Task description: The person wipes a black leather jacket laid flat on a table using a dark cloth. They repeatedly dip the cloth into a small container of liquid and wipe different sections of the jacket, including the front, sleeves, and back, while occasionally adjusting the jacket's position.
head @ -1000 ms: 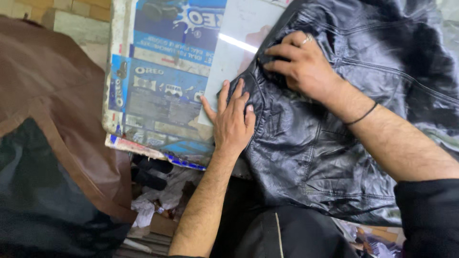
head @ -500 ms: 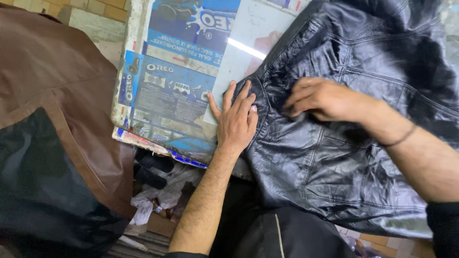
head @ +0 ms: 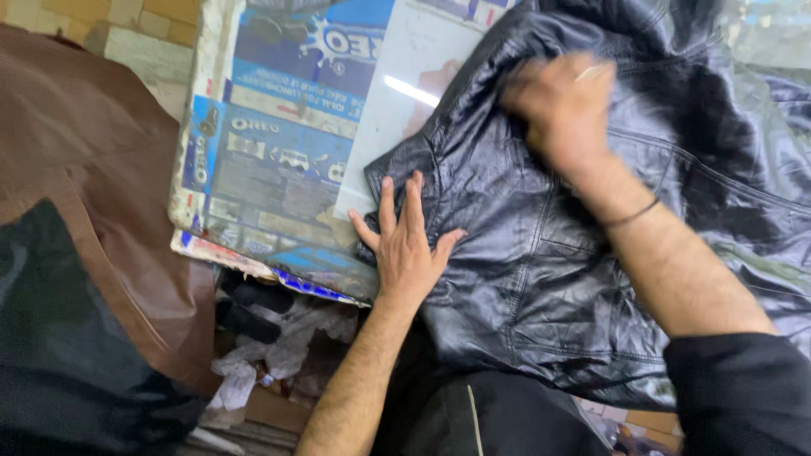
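Note:
A shiny black leather jacket (head: 541,253) lies crumpled over the right part of a table covered with printed blue and white sheeting (head: 279,160). My left hand (head: 407,247) lies flat, fingers spread, pressing the jacket's left edge against the table. My right hand (head: 564,110), blurred by motion, rests on the jacket's upper part near its collar, fingers curled into the leather. A thin black band circles that wrist. A ring shows on one finger.
A brown leather piece (head: 93,194) hangs at the left, with dark fabric (head: 59,355) below it. Crumpled white scraps and dark bits (head: 262,338) lie under the table's front edge. A tiled wall (head: 127,34) shows at top left.
My right hand has slid from the jacket's middle up toward the collar area. My left hand has stayed pressed on the jacket's left edge.

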